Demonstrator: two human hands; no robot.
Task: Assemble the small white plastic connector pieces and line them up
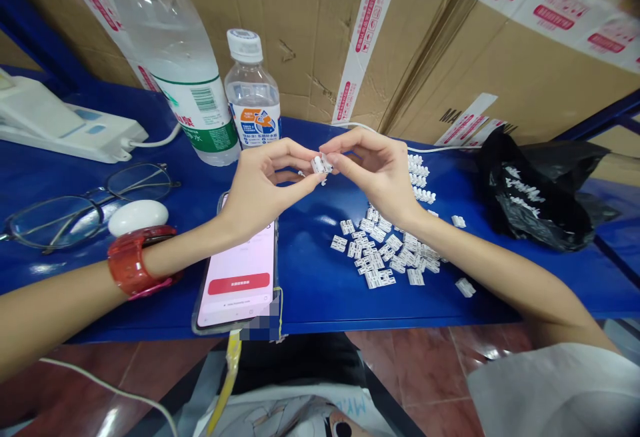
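Above the blue tabletop, my left hand (273, 180) pinches a small white plastic piece (318, 164) between thumb and fingers. My right hand (377, 167) meets it from the other side, thumb and forefinger closed on the same piece's right end. A further tiny white bit shows by the left fingers, too small to make out. Below my right hand lies a loose pile of flat white plastic pieces (380, 250). Several knobbly white pieces (420, 177) stand in rows behind my right wrist, which partly hides them.
A phone (240, 284) with a lit screen lies under my left forearm. Glasses (55, 220), a white oval case (139, 218) and a power strip (70, 134) are at left. Two bottles (207, 117) stand behind. A black plastic bag (540, 190) with white pieces sits right, before cardboard boxes (300, 10).
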